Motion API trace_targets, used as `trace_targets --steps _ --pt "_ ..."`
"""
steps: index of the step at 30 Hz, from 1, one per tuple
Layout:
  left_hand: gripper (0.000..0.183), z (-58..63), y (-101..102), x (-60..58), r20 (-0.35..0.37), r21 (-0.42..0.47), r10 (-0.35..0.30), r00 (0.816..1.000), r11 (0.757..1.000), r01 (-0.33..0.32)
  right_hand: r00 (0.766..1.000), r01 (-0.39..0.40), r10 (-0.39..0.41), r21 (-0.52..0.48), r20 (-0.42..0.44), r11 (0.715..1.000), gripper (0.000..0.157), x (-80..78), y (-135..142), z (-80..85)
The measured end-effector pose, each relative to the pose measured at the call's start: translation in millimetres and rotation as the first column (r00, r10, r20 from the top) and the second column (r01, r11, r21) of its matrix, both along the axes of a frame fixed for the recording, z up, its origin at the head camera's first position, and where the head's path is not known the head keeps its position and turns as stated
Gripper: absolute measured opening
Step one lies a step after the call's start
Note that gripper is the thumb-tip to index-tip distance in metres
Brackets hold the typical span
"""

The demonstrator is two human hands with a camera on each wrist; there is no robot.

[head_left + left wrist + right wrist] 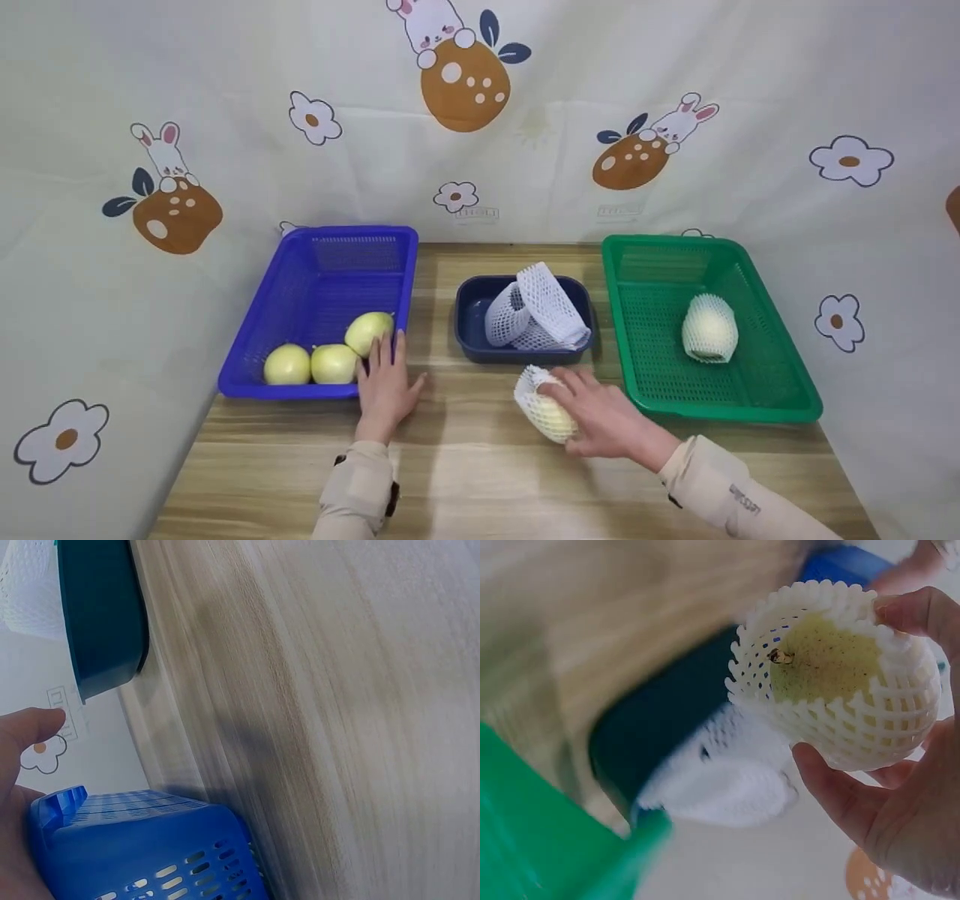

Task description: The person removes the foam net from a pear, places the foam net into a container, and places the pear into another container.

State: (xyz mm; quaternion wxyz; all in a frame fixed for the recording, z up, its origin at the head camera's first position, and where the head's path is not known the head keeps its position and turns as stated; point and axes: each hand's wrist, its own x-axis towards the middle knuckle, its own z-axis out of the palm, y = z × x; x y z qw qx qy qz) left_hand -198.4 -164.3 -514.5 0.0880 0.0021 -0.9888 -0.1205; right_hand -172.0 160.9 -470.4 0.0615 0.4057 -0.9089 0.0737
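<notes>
My right hand (604, 416) grips a yellow-green pear (829, 660) in a white foam net (900, 709), above the table. The pear's speckled end shows through the net's open mouth in the right wrist view. My left hand (386, 390) lies over the front right corner of the blue basket (292, 391), fingers extended beside a bare pear (367, 332); whether they touch it I cannot tell. Two more bare pears, one at the left (287, 365) and one in the middle (333, 364), sit along that basket's front.
Between the baskets stands a small navy tub (495, 355) with empty white foam nets (551, 304). At the right, a green basket (652, 337) contains one netted pear (710, 330). A printed cloth (360, 180) hangs behind the wooden table (465, 480).
</notes>
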Motion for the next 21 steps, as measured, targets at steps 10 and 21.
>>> trace_targets --steps 10,21 --pt "0.075 4.9 15 -0.4 -0.103 0.027 -0.054 0.993 0.998 0.057 1.000 0.000 -0.001 0.092 0.002 0.996 0.077 -8.3 -5 -49.3" --pt "0.070 10.8 61 7.0 -0.233 0.059 -0.215 0.948 0.970 0.235 1.000 -0.010 0.010 0.103 0.000 0.995 0.081 -9.1 -9 -63.1"
